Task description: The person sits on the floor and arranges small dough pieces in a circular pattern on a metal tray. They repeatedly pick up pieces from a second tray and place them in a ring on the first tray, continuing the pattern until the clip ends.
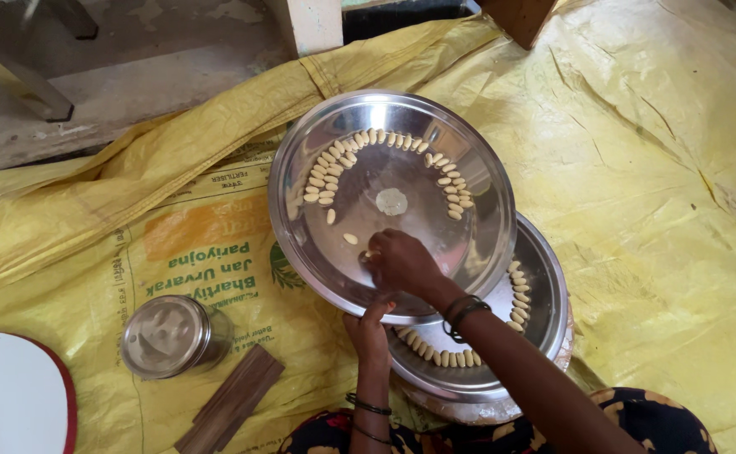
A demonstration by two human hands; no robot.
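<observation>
Left hand (pixel 368 329) gripping near rim of upper steel plate (pixel 301 244); right hand (pixel 402 262) (fingers curled) pinching small dough piece (pixel 370 253) onto plate's surface.

home floor setup, yellow sack sheet (pixel 637 168) spread over bare concrete floor (pixel 133 76), steel plates (pixel 301 168) of hand-shaped dough pieces (pixel 326 168), small steel tin (pixel 166 336)

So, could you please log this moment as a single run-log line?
right hand: placing dough piece | left hand: gripping top steel plate rim | lower plate: beneath
</observation>
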